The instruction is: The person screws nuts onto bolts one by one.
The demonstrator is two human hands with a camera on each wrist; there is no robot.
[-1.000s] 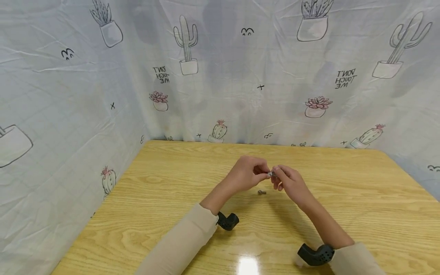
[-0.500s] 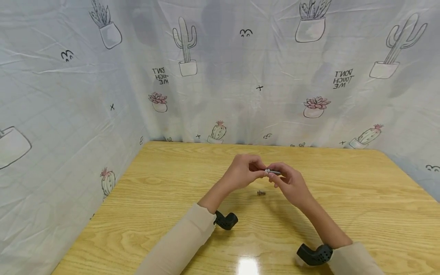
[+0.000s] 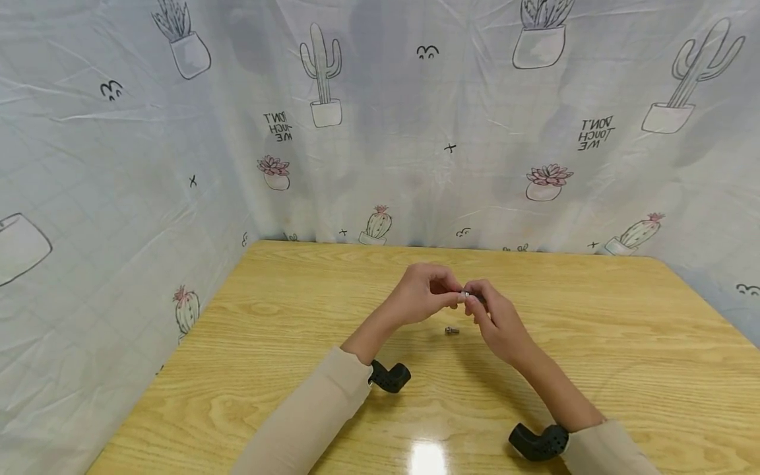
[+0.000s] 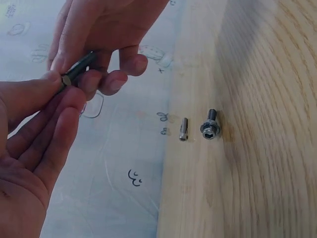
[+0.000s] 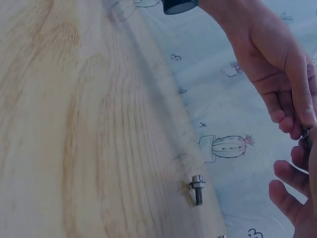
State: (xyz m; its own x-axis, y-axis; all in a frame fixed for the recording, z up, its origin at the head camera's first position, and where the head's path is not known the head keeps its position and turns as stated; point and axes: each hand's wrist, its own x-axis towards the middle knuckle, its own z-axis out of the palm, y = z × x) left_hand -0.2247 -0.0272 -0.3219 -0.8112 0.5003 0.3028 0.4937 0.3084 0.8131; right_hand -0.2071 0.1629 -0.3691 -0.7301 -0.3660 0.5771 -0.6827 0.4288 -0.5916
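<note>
In the head view both hands meet over the table around a small metal bolt (image 3: pixel 466 294). My left hand (image 3: pixel 420 295) pinches its near end between thumb and fingers. My right hand (image 3: pixel 501 323) grips the other end with thumb and index finger. In the left wrist view the threaded shank of the bolt (image 4: pixel 80 66) shows between the fingertips, with a hex-shaped piece at the left thumb; fingers hide much of the rest. Below the hands a socket-head bolt with washers (image 4: pixel 210 128) lies on the table, and a slimmer socket-head bolt (image 4: pixel 184 130) lies beside it.
The wooden table (image 3: pixel 285 330) runs back to a white curtain (image 3: pixel 404 132) printed with cacti. Another curtain side stands along the left edge. A black wrist camera (image 3: pixel 390 376) sits on the left wrist, another black camera (image 3: pixel 539 442) on the right.
The right hand's grip has shifted: half a second ago more of the bolt's shank showed; now the fingers cover most of it. The left hand keeps its pinch, and the bolt on the table stays put.
</note>
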